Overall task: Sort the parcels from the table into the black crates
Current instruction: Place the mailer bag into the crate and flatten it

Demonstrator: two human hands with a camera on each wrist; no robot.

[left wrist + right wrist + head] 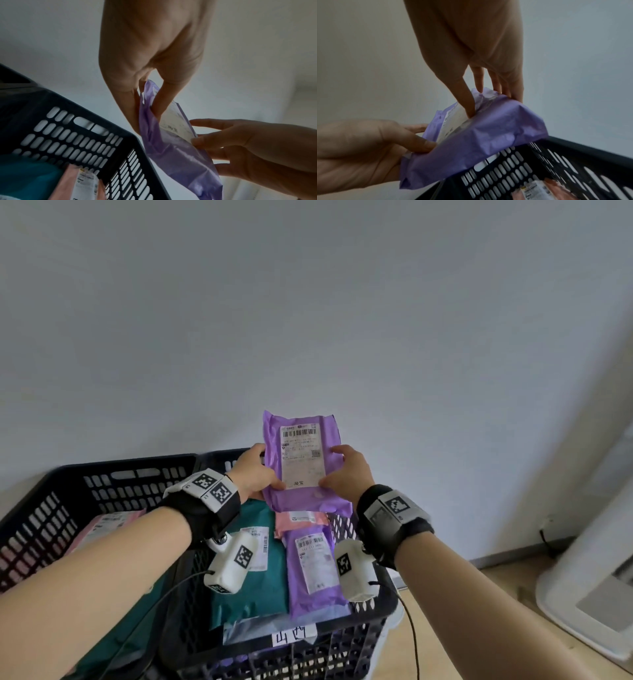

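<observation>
— So where's the parcel (303, 460)?

— Up over the right crate (371, 616), between my hands. Left hand (255, 470) pinches its left edge, right hand (347, 472) its right, thumbs on the label (303, 455).

— How do you do this well?

— I think: read the label, match it to the crate's tag (295, 635), then lower it flat onto the purple bag (317, 570) so nothing slides.

— What do the wrist views add?

— Fingers (480, 79) spread behind the parcel, hidden from the head view. Only the head view shows the label's print and the left crate (68, 491).
</observation>
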